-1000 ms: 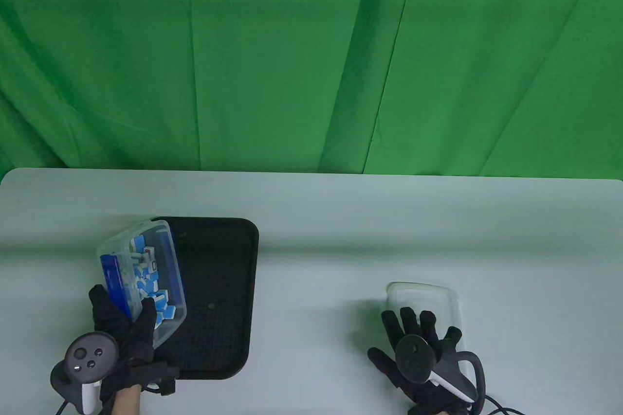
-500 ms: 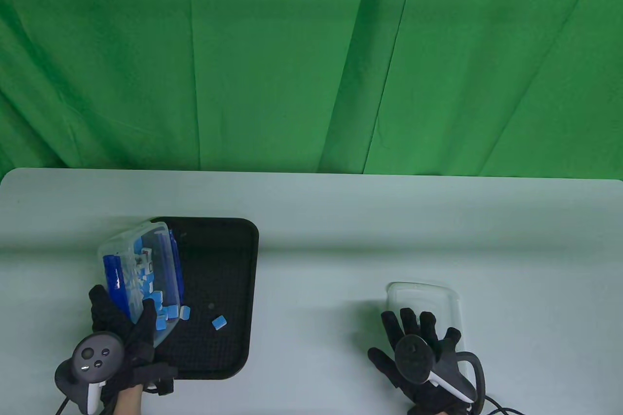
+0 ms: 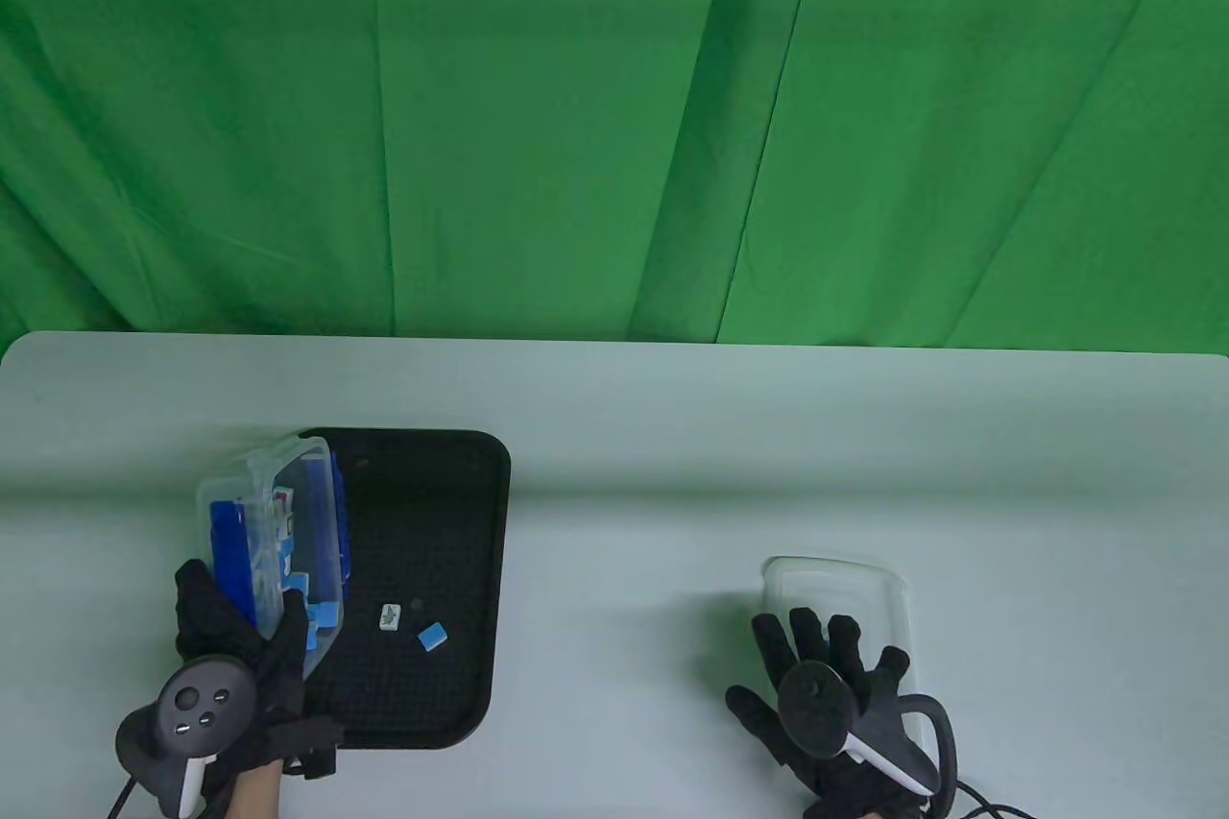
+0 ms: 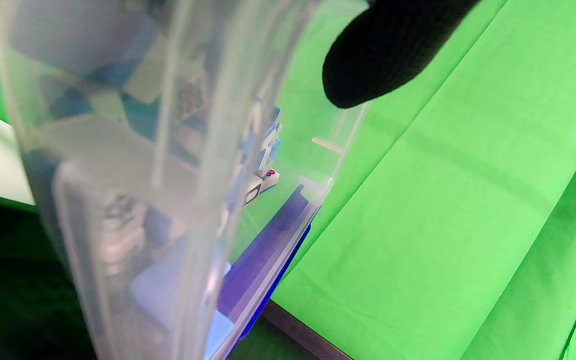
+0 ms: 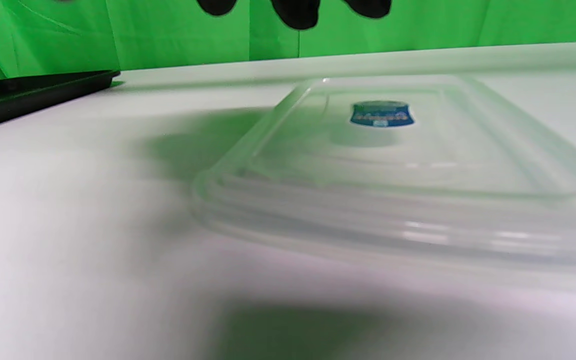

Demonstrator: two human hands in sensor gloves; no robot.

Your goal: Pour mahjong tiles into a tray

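A black tray [image 3: 451,521] lies on the left of the white table. My left hand [image 3: 245,656] grips a clear plastic box [image 3: 274,541] of blue and white mahjong tiles, tipped steeply on its side over the tray's left edge. Two tiles [image 3: 411,624] lie loose on the tray. In the left wrist view the box wall [image 4: 143,175] fills the frame, with tiles inside and one gloved fingertip [image 4: 383,55] on it. My right hand [image 3: 831,694] rests flat, fingers spread, on the clear lid [image 3: 835,584]. The lid [image 5: 393,165] lies flat on the table.
A green cloth backdrop [image 3: 614,118] hangs behind the table's far edge. The tray's edge [image 5: 28,92] shows at the left of the right wrist view. Cables trail off the front edge by each wrist.
My left hand has tipped the box steeper toward the tray. Tiles have slid out of it; two now lie on the tray. My right hand has not moved.
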